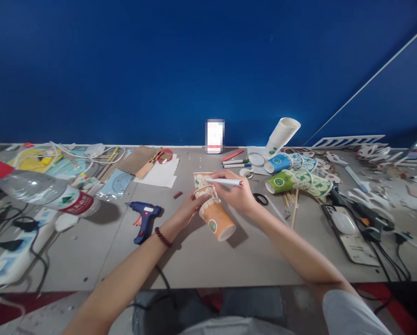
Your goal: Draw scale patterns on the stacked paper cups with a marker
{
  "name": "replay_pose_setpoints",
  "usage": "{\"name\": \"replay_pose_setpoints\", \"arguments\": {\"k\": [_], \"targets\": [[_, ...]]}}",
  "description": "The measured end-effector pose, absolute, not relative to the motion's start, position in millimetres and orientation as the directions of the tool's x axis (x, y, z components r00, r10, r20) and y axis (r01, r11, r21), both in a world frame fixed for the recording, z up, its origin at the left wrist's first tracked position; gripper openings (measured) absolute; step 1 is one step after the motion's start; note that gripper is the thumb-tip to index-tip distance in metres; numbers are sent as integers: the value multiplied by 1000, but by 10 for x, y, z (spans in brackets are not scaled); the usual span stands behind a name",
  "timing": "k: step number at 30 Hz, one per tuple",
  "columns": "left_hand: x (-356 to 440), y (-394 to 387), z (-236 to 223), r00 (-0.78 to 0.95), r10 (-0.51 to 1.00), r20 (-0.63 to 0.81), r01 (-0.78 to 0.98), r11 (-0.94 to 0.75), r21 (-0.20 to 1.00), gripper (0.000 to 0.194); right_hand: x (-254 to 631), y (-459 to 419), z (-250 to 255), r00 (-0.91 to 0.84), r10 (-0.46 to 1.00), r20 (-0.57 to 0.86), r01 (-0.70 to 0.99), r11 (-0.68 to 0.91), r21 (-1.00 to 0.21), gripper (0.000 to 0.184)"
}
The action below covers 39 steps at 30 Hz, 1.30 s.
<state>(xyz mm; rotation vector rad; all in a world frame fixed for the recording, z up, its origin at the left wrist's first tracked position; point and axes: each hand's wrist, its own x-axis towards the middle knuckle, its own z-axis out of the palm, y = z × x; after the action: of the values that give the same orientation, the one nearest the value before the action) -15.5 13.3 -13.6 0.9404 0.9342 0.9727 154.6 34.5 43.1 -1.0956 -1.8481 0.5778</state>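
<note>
My left hand (190,207) is wrapped around a stack of orange paper cups (219,220), which lies tilted with its base toward me. The cups are nested and carry white patterned bands and a green round mark. In my right hand (233,191) is a white marker (229,182), held between the fingers over the far part of the cups. Whether its tip touches the paper I cannot tell. On the left, a blue hot glue gun (144,218) lies near my left wrist. A small brown stick (178,195) rests just beyond that hand.
Blue cups (281,163) and green cups (283,182) lie on the right, below a leaning stack of white cups (284,132). Markers (236,165) lie farther back. A large bottle (72,200) and a power strip (18,251) are left; a phone (360,249) is right.
</note>
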Motion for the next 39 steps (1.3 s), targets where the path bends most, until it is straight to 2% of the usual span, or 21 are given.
{"name": "replay_pose_setpoints", "arguments": {"k": [23, 31, 39], "targets": [[-164, 141, -166, 280, 940, -197, -258, 271, 927, 53, 1575, 369, 449, -230, 851, 471, 383, 524, -760, 3], [-150, 123, -123, 277, 941, -194, -255, 267, 929, 53, 1561, 348, 462, -194, 883, 427, 460, 466, -756, 10], [-158, 128, -149, 258, 944, -205, -250, 270, 930, 52, 1562, 346, 436, -184, 880, 438, 459, 471, -754, 10]]}}
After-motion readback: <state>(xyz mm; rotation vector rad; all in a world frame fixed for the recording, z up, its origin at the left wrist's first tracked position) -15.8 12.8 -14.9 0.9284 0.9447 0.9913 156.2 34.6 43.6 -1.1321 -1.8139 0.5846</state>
